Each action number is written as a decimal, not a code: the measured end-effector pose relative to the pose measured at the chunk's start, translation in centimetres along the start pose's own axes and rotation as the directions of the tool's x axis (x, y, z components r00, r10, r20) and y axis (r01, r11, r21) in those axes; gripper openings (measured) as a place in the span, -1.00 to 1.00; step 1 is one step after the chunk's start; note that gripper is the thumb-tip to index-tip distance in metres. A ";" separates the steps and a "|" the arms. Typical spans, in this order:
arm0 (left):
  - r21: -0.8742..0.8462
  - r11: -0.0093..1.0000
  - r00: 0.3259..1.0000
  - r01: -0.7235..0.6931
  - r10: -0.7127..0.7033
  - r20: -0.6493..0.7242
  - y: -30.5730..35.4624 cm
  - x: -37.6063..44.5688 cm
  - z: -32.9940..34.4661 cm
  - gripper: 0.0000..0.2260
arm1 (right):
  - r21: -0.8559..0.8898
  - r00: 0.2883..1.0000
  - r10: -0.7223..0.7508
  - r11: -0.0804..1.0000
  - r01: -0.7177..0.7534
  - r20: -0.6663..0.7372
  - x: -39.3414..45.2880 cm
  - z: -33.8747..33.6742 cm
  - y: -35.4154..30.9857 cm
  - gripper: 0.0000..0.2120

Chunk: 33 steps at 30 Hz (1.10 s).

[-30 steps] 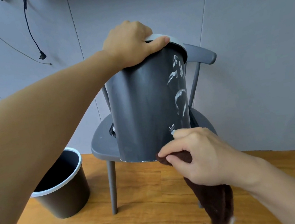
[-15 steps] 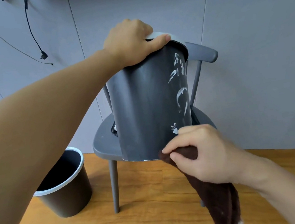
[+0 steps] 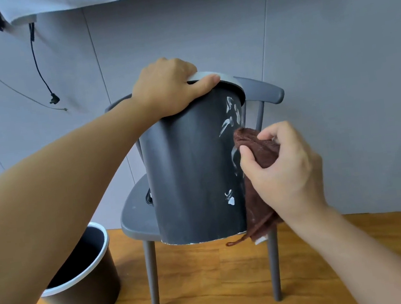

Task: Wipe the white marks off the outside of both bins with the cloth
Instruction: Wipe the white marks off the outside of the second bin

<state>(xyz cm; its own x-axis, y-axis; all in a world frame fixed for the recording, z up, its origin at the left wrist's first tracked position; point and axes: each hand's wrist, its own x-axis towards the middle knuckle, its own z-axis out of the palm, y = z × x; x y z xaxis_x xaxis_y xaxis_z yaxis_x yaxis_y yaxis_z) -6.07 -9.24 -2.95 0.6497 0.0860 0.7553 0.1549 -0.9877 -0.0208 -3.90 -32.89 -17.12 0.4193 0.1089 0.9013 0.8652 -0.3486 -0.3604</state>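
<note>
Head view first — what do you make of the hold?

— The left hand [image 3: 167,89] grips the white rim of the dark bin [image 3: 189,169], thumb along the edge, and keeps it raised in front of the grey chair [image 3: 136,217], its base hanging past the seat's front edge. The right hand [image 3: 281,168] is bunched round the brown cloth [image 3: 255,144], whose top fold presses the bin's right flank, the loose tail hanging down.

— And the white marks [image 3: 230,114]?

— Streaks run down that right side, above the cloth and partly behind it, with one small blot [image 3: 230,198] lower, near the base.

— So how should the wipe go?

— Firm pressure, I'd say, with the left hand bracing against the push so the bin doesn't swing. Turning the bin toward the body would bring the streaks into view. A fresh fold of cloth would avoid smearing.

— The other bin [image 3: 83,279]?

— Standing on the wooden floor [image 3: 214,291] left of the chair, well apart, not yet handled.
</note>
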 end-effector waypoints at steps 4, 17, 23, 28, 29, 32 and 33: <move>0.007 1.000 1.000 0.002 -0.002 -0.015 0.0 -0.1 0.1 -0.36 | -0.041 0.995 -0.060 0.997 0.064 0.080 -1.8 1.5 -0.5 -0.62; -0.027 1.000 1.000 0.013 -0.013 -0.025 -0.9 -0.5 -0.3 -0.37 | 0.252 0.937 0.014 0.962 -0.107 0.348 -2.6 -0.1 1.2 -0.50; -0.028 0.999 0.999 0.036 -0.037 -0.021 -1.1 -0.6 -0.3 -0.36 | 0.258 0.955 -0.091 0.966 0.016 0.283 -1.8 -0.2 1.9 -0.58; -0.054 0.998 0.999 0.040 -0.041 -0.013 -1.3 -0.8 -0.5 -0.36 | 0.288 0.902 -0.268 0.942 0.172 0.337 -2.7 -0.4 2.1 -0.68; -0.061 0.997 0.999 0.044 -0.045 -0.013 -1.3 -0.9 -0.5 -0.36 | 0.319 0.882 -0.293 0.931 0.176 0.369 -2.9 -0.7 2.1 -0.70; -0.068 0.997 0.999 0.032 -0.033 -0.007 -1.1 -0.9 -0.5 -0.36 | 0.340 0.827 -0.325 0.924 0.175 0.458 -3.2 -1.5 1.9 -0.72; -0.061 0.998 1.000 0.024 -0.024 -0.004 -1.0 -0.8 -0.5 -0.36 | 0.327 0.828 -0.317 0.929 0.173 0.462 -3.2 -1.7 1.7 -0.72</move>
<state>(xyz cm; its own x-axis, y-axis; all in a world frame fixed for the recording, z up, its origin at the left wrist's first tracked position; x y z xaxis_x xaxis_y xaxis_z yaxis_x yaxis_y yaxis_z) -7.14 -8.43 -3.23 0.6428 0.1096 0.7582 0.1247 -0.9915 0.0376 -4.20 -35.38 -20.23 0.1998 0.6311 0.7495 0.9663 -0.0004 -0.2573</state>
